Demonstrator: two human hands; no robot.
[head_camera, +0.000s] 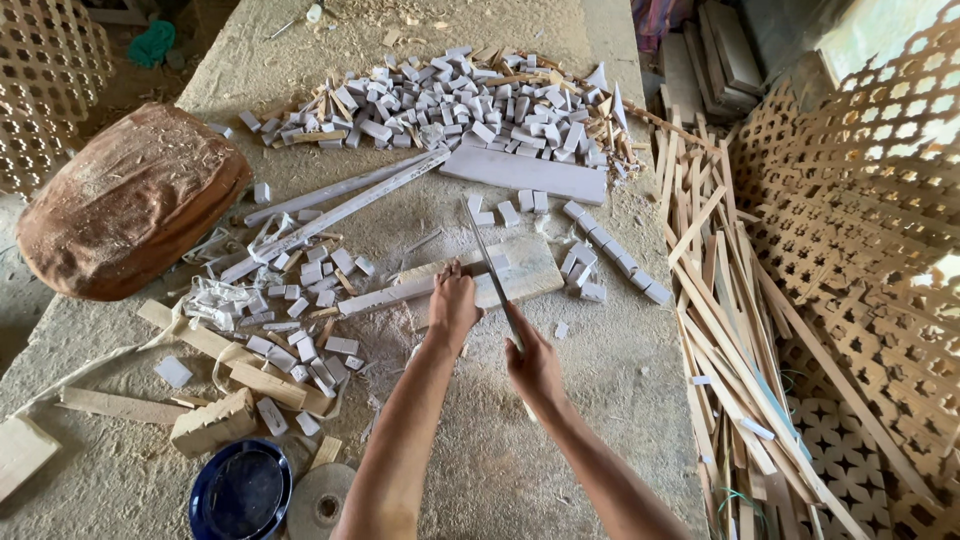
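A long pale wooden strip (385, 292) lies across a flat wooden cutting block (530, 268) near the middle of the dusty workbench (600, 380). The left hand (452, 303) presses down on the strip just beside the block, fingers curled over it and pinning it flat. The right hand (533, 365) is closed around the handle of a long thin blade (490, 270), which angles up and away from the wrist, its far end above the strip where it crosses the block.

To make the cut cleanly, it looks wise to keep the pinning fingers well back from the blade's line, hold the strip square on the block so it cannot roll, and bring the edge down straight, not slantwise.

Just beyond the block a few short white cut pieces (600, 255) lie in a loose row, and farther back is a large heap of small blocks (470, 105) beside a flat board (525, 172). To the left are more offcuts (300, 300) and a brown dust-covered cushion (125, 200); near the bench edge sits a dark blue round lid (240, 490). On the right lie thin wooden slats (720, 330) and carved lattice panels (870, 230)
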